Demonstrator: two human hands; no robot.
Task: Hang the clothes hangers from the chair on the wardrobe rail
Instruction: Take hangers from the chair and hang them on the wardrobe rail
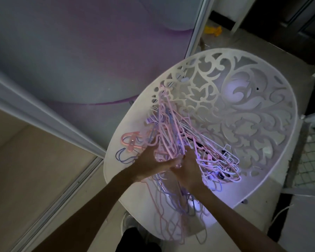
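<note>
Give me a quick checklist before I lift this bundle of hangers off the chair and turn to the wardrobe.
1. Left hand grips the pink bundle of hangers: ok.
2. Right hand grips the same bundle: ok, its fingers curl round it from the other side.
3. Bundle free of the rest: not ok, the white hangers and the loose hangers on the chair lie tangled against it.
4. Nothing trailing: not ok, the dangling hangers hang below the hands over the seat edge.
5. Wardrobe rail within reach: cannot tell, it is out of view.
</note>
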